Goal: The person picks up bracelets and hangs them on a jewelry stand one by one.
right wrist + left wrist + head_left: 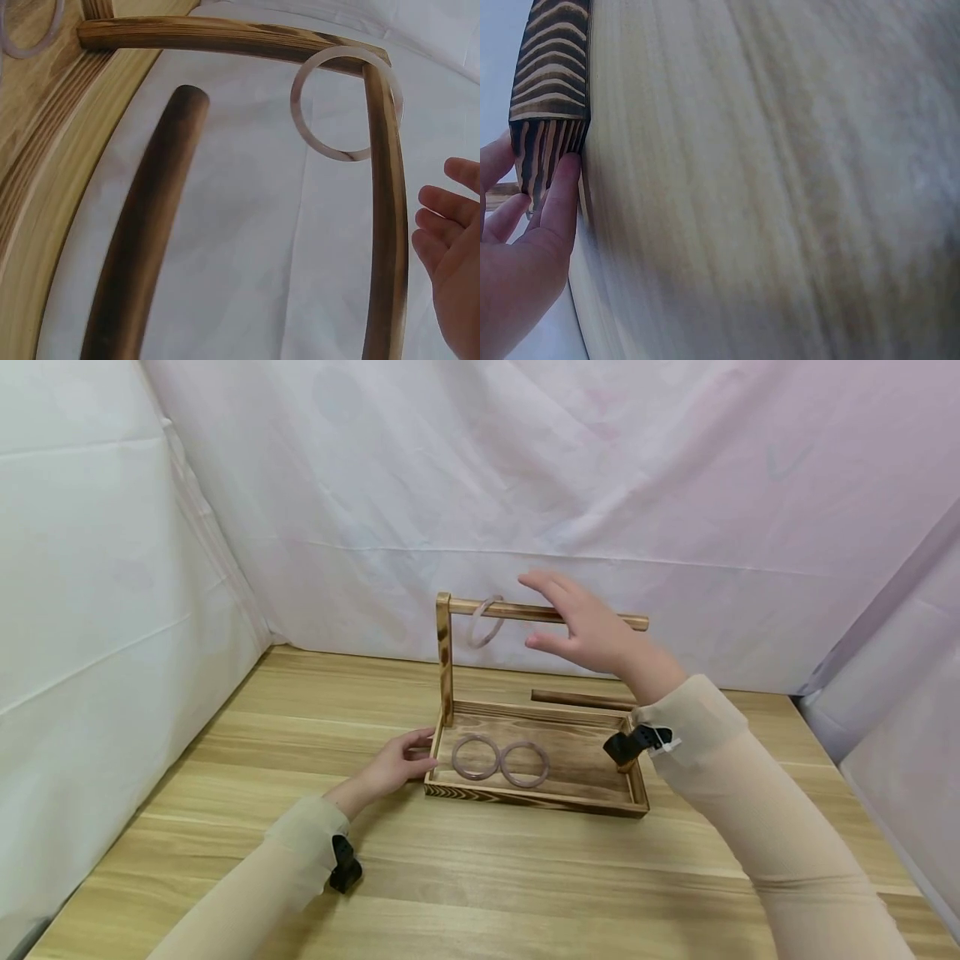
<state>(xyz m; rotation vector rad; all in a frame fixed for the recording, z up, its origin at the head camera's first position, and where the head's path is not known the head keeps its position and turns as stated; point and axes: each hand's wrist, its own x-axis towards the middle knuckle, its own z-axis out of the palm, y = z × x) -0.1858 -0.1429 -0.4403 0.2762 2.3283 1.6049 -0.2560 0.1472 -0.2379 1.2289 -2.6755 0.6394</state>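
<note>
Bangle (296,109) hangs on the upper bar (523,612), near the left post (446,660). Right hand (588,627) is positioned beside this bar, apart from it and holding nothing; its fingers are extended, with the thumb spread away. Left hand (397,764) touches the left end of the wooden tray (536,800), fingertips spaced apart. Two further bangles (499,762) lie flat in the tray, side by side. A lower bar (581,699) appears beyond the tray's rear wall.
</note>
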